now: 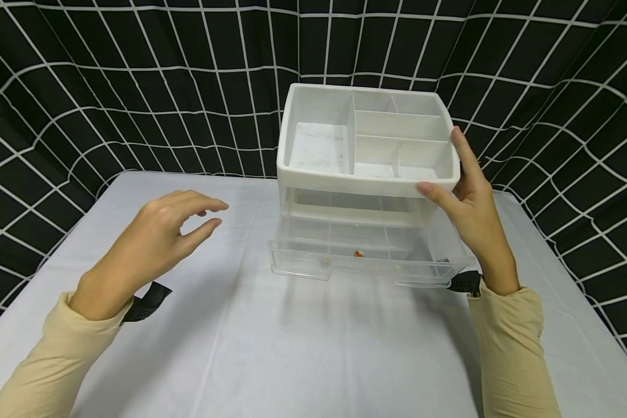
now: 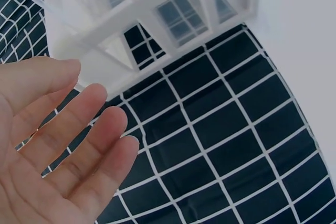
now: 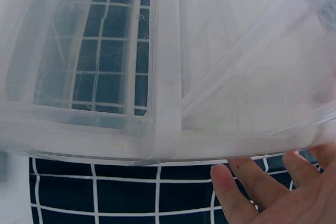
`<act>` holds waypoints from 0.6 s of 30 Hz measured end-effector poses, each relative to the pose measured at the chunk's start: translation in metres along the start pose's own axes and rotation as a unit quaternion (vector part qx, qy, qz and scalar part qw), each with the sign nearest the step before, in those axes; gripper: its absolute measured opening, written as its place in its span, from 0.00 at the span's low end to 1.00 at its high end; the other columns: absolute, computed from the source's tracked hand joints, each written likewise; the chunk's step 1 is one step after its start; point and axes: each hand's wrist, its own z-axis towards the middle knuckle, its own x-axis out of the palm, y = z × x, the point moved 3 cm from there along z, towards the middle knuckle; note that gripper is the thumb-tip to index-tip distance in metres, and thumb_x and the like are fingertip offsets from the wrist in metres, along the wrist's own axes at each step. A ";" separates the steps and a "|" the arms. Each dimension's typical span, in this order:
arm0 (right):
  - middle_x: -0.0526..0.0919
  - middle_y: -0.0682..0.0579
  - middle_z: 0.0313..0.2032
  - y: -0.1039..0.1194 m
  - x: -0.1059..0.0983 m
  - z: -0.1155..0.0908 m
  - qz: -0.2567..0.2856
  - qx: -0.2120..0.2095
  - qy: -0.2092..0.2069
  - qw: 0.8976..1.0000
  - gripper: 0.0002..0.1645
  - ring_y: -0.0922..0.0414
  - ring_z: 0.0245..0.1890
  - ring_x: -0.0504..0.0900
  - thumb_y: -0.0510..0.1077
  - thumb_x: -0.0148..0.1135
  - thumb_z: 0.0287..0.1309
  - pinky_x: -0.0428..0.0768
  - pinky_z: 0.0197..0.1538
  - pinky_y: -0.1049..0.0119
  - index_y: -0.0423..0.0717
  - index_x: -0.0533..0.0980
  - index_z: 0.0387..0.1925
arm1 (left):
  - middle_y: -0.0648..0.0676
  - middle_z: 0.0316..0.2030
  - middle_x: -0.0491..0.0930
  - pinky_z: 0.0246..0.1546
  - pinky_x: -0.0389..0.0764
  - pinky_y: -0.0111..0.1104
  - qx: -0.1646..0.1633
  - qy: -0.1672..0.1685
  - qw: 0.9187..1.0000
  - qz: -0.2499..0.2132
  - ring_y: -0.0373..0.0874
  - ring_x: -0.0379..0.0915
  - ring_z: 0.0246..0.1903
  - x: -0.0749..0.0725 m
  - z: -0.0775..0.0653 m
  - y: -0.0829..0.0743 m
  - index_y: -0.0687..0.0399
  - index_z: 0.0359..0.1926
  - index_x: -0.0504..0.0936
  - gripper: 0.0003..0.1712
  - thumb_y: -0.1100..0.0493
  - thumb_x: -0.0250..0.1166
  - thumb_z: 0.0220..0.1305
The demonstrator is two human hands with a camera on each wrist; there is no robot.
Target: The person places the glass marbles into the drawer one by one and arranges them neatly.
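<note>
A white desktop organizer with a divided top tray stands at the back of the table. Below the tray, a clear drawer is pulled out toward the front, with a small orange piece and a few tiny bits inside. My right hand grips the organizer's right front corner, thumb on the front rim and index finger along the side; in the right wrist view its other fingers are beside the wall. To the left of the organizer, my left hand hovers above the table, fingers loosely bent, holding nothing.
A white cloth covers the table. Behind and on both sides hangs a black curtain with a white grid. Black straps show at both wrists under beige sleeves.
</note>
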 end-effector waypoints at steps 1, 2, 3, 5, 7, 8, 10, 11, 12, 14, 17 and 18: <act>0.55 0.49 0.76 0.000 0.000 0.000 0.000 0.000 0.000 1.000 0.53 0.56 0.58 0.72 0.33 0.65 0.61 0.77 0.50 0.82 0.64 0.49 0.77 | 0.51 0.37 0.87 0.36 0.70 0.22 -0.001 0.000 1.000 0.001 0.44 0.79 0.36 0.000 -0.001 0.001 0.58 0.44 0.86 0.16 0.72 0.71 0.53; 0.55 0.49 0.76 0.000 0.000 0.000 0.000 0.000 0.000 1.000 0.53 0.56 0.58 0.72 0.33 0.65 0.61 0.77 0.50 0.82 0.64 0.50 0.77 | 0.51 0.37 0.87 0.36 0.70 0.22 -0.004 0.000 1.000 0.003 0.44 0.79 0.36 0.000 -0.002 0.002 0.58 0.44 0.86 0.16 0.73 0.71 0.53; 0.55 0.49 0.76 0.000 0.000 0.000 0.000 0.000 -0.001 1.000 0.52 0.56 0.57 0.72 0.33 0.65 0.61 0.77 0.50 0.82 0.64 0.50 0.77 | 0.51 0.38 0.87 0.36 0.70 0.22 -0.006 0.000 1.000 0.006 0.43 0.79 0.36 0.000 -0.004 0.003 0.58 0.44 0.87 0.16 0.72 0.71 0.53; 0.56 0.49 0.76 -0.001 0.000 0.000 0.000 0.000 -0.001 1.000 0.53 0.56 0.57 0.72 0.33 0.65 0.61 0.77 0.50 0.82 0.64 0.50 0.77 | 0.51 0.38 0.87 0.36 0.70 0.22 -0.010 0.001 1.000 0.009 0.43 0.79 0.36 0.000 -0.007 0.004 0.57 0.44 0.87 0.16 0.73 0.71 0.53; 0.56 0.49 0.76 -0.001 0.000 0.000 0.000 0.001 -0.001 1.000 0.53 0.56 0.57 0.72 0.33 0.65 0.60 0.77 0.50 0.82 0.64 0.50 0.77 | 0.50 0.38 0.87 0.36 0.70 0.22 -0.013 0.001 1.000 0.009 0.43 0.79 0.36 0.000 -0.010 0.006 0.57 0.44 0.87 0.17 0.73 0.71 0.53; 0.56 0.48 0.76 -0.001 0.000 0.000 0.000 0.001 -0.001 1.000 0.53 0.56 0.57 0.72 0.33 0.65 0.60 0.77 0.50 0.82 0.64 0.50 0.77 | 0.50 0.38 0.87 0.36 0.70 0.22 -0.015 0.001 1.000 0.009 0.43 0.79 0.36 0.000 -0.011 0.007 0.57 0.45 0.86 0.17 0.73 0.71 0.53; 0.56 0.48 0.76 0.000 0.000 0.001 0.000 0.002 -0.001 1.000 0.53 0.56 0.58 0.72 0.33 0.65 0.60 0.77 0.50 0.82 0.64 0.49 0.77 | 0.50 0.39 0.87 0.36 0.70 0.22 -0.018 0.000 1.000 0.009 0.43 0.79 0.36 0.000 -0.013 0.009 0.56 0.45 0.86 0.18 0.73 0.71 0.52; 0.56 0.48 0.76 0.000 0.000 0.001 0.001 0.002 -0.001 1.000 0.53 0.56 0.58 0.72 0.33 0.65 0.60 0.77 0.51 0.82 0.64 0.49 0.77 | 0.50 0.39 0.87 0.35 0.71 0.22 -0.018 0.000 1.000 0.011 0.43 0.79 0.36 0.000 -0.015 0.010 0.57 0.45 0.86 0.18 0.73 0.71 0.52; 0.56 0.48 0.76 0.000 0.000 0.001 0.003 0.002 -0.002 1.000 0.53 0.56 0.57 0.72 0.33 0.65 0.60 0.77 0.51 0.82 0.64 0.50 0.77 | 0.50 0.39 0.87 0.35 0.71 0.22 -0.019 0.000 1.000 0.012 0.43 0.80 0.35 0.000 -0.016 0.010 0.56 0.45 0.86 0.18 0.73 0.72 0.52; 0.56 0.48 0.76 0.000 0.000 0.001 0.006 0.002 -0.002 1.000 0.53 0.56 0.58 0.72 0.33 0.65 0.60 0.77 0.51 0.82 0.64 0.50 0.77 | 0.50 0.39 0.87 0.35 0.71 0.22 -0.021 0.002 1.000 0.014 0.43 0.80 0.36 0.000 -0.018 0.012 0.56 0.45 0.86 0.18 0.73 0.72 0.51; 0.56 0.47 0.75 -0.001 0.000 0.000 0.008 0.001 -0.003 1.000 0.53 0.56 0.57 0.72 0.33 0.65 0.60 0.77 0.50 0.82 0.64 0.50 0.77 | 0.50 0.40 0.87 0.37 0.71 0.20 -0.024 0.006 1.000 0.014 0.43 0.81 0.36 0.001 -0.022 0.016 0.56 0.45 0.86 0.19 0.73 0.72 0.51; 0.57 0.47 0.75 -0.001 0.000 0.000 0.010 0.001 -0.002 1.000 0.53 0.56 0.57 0.72 0.33 0.65 0.60 0.77 0.50 0.82 0.63 0.50 0.77 | 0.50 0.40 0.87 0.37 0.71 0.20 -0.026 0.007 1.000 0.013 0.43 0.81 0.36 0.001 -0.023 0.017 0.56 0.45 0.86 0.19 0.73 0.72 0.51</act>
